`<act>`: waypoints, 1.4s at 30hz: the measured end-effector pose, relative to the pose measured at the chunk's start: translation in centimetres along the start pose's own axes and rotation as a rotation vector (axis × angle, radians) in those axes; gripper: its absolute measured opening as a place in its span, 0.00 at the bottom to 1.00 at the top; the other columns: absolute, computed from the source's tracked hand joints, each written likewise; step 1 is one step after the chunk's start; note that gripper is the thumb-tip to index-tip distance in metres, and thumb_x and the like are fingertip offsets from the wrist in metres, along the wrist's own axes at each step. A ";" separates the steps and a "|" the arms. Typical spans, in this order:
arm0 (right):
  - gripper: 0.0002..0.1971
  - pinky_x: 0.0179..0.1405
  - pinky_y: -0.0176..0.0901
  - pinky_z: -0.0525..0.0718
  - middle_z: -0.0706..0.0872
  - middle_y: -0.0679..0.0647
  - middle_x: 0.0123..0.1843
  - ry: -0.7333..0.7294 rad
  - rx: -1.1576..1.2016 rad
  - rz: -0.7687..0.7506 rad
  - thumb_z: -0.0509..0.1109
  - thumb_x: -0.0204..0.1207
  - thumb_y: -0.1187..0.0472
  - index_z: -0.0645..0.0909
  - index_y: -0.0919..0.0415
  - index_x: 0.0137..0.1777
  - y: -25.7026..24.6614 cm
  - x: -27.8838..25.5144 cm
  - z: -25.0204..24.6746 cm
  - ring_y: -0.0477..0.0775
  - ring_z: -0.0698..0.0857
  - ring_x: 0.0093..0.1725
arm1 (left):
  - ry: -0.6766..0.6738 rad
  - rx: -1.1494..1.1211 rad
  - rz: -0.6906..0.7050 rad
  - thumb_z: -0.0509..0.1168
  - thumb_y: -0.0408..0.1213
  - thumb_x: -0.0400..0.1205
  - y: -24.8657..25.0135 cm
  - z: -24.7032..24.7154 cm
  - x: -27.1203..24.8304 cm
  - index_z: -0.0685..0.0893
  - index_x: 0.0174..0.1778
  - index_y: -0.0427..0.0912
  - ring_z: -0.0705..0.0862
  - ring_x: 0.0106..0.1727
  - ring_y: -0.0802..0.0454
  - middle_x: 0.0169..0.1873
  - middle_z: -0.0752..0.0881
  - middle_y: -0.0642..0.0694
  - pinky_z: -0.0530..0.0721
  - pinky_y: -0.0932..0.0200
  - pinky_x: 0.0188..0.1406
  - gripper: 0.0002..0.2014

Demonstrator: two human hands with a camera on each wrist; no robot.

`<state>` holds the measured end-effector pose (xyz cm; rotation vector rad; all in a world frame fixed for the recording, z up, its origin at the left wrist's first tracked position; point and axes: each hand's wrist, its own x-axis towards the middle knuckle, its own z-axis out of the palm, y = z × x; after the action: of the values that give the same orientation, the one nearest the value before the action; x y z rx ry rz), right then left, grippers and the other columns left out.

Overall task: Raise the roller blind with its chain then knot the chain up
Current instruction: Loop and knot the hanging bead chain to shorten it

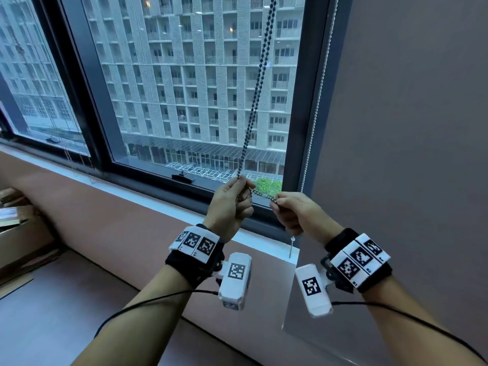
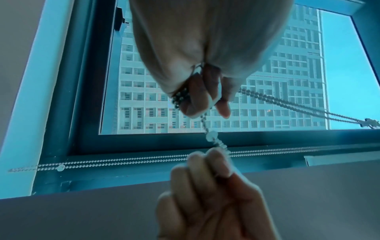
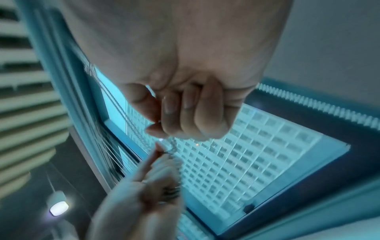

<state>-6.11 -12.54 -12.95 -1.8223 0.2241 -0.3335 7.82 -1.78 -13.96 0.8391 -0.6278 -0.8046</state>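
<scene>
One dark beaded chain (image 1: 257, 83) is hanging as two strands in front of the window (image 1: 184, 83), running down to two hands just above the sill (image 1: 148, 196). The left hand (image 1: 229, 207) is curling its fingers round a bunched length of it; the right hand (image 1: 301, 215) is pinching a short stretch pulled level between them. A second, pale chain (image 1: 318, 101) is hanging along the window frame's right edge, beside one lowered grey blind (image 1: 409, 154). Open air is lying left of the hands.

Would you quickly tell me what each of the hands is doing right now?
Left hand: closed, gripping the bead chain.
Right hand: closed, pinching the same chain's lower stretch.
</scene>
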 end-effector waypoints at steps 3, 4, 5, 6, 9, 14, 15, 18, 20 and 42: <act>0.11 0.16 0.31 0.58 0.66 0.48 0.24 -0.001 0.119 -0.095 0.52 0.88 0.65 0.74 0.65 0.47 -0.9 -0.1 0.9 0.41 0.61 0.19 | 0.007 -0.019 0.009 0.53 0.38 0.87 -0.4 0.5 0.0 0.78 0.40 0.37 0.59 0.14 0.62 0.19 0.68 0.52 0.56 0.68 0.15 0.14; 0.10 0.16 0.30 0.61 0.69 0.52 0.25 0.018 0.076 -0.137 0.52 0.88 0.67 0.74 0.68 0.50 -1.2 -0.1 1.3 0.39 0.64 0.18 | 0.013 -0.034 0.009 0.53 0.38 0.88 -0.5 0.7 -0.1 0.77 0.41 0.38 0.59 0.14 0.62 0.18 0.68 0.52 0.56 0.68 0.15 0.13; 0.08 0.16 0.28 0.64 0.71 0.56 0.26 0.046 0.008 -0.171 0.53 0.87 0.68 0.73 0.70 0.51 -1.3 0.1 1.6 0.38 0.66 0.17 | 0.021 -0.049 0.009 0.53 0.38 0.88 -0.6 0.9 -0.1 0.77 0.42 0.38 0.60 0.14 0.62 0.18 0.67 0.52 0.57 0.68 0.14 0.13; 0.08 0.18 0.27 0.66 0.74 0.58 0.26 0.077 -0.068 -0.197 0.55 0.87 0.69 0.73 0.72 0.50 -1.3 0.3 1.9 0.39 0.69 0.17 | 0.033 -0.056 0.004 0.52 0.38 0.88 -0.6 1.1 -0.2 0.76 0.42 0.39 0.61 0.14 0.62 0.18 0.67 0.52 0.57 0.69 0.14 0.12; 0.08 0.24 0.28 0.73 0.82 0.60 0.27 0.211 -0.207 -0.251 0.64 0.83 0.68 0.77 0.74 0.46 -0.9 1.1 2.3 0.40 0.76 0.21 | 0.050 -0.051 -0.011 0.52 0.39 0.88 -0.6 1.5 -0.2 0.74 0.43 0.40 0.60 0.13 0.62 0.17 0.67 0.54 0.57 0.69 0.13 0.11; 0.09 0.30 0.37 0.75 0.84 0.53 0.30 0.417 -0.447 -0.208 0.68 0.80 0.58 0.85 0.60 0.42 -0.5 1.3 1.9 0.45 0.77 0.27 | 0.063 -0.068 0.021 0.54 0.38 0.87 -1.1 0.9 -0.2 0.75 0.40 0.39 0.59 0.15 0.62 0.19 0.63 0.53 0.55 0.68 0.15 0.12; 0.11 0.34 0.43 0.76 0.85 0.53 0.33 0.428 -0.492 -0.169 0.65 0.81 0.57 0.85 0.60 0.43 -0.4 1.3 1.8 0.49 0.79 0.31 | 0.073 -0.064 0.024 0.54 0.38 0.87 -1.2 0.8 -0.2 0.76 0.40 0.39 0.59 0.16 0.62 0.21 0.63 0.52 0.56 0.68 0.15 0.12; 0.11 0.37 0.48 0.75 0.83 0.51 0.34 0.413 -0.503 -0.121 0.62 0.82 0.57 0.84 0.61 0.45 -0.1 1.1 1.6 0.51 0.79 0.34 | 0.090 -0.094 0.030 0.54 0.38 0.87 -1.2 0.4 -0.2 0.77 0.40 0.38 0.61 0.17 0.62 0.24 0.63 0.51 0.59 0.69 0.15 0.12; 0.06 0.34 0.42 0.76 0.83 0.47 0.29 0.458 -0.485 -0.185 0.67 0.80 0.58 0.84 0.58 0.48 0.2 1.0 1.7 0.47 0.80 0.30 | 0.099 -0.091 0.044 0.54 0.38 0.87 -1.1 0.3 -0.1 0.76 0.39 0.39 0.61 0.16 0.62 0.21 0.67 0.53 0.58 0.69 0.15 0.13; 0.13 0.33 0.30 0.77 0.81 0.44 0.25 0.408 0.256 -0.428 0.67 0.79 0.56 0.82 0.69 0.45 -2.2 2.5 3.0 0.42 0.77 0.26 | 0.081 -0.089 0.003 0.54 0.36 0.87 -2.1 1.5 0.1 0.75 0.38 0.42 0.59 0.15 0.63 0.26 0.71 0.51 0.52 0.67 0.17 0.12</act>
<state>-2.78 -10.04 -11.33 -1.5232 0.0646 -0.9934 6.01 -3.34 -14.95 0.7851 -0.5175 -0.7859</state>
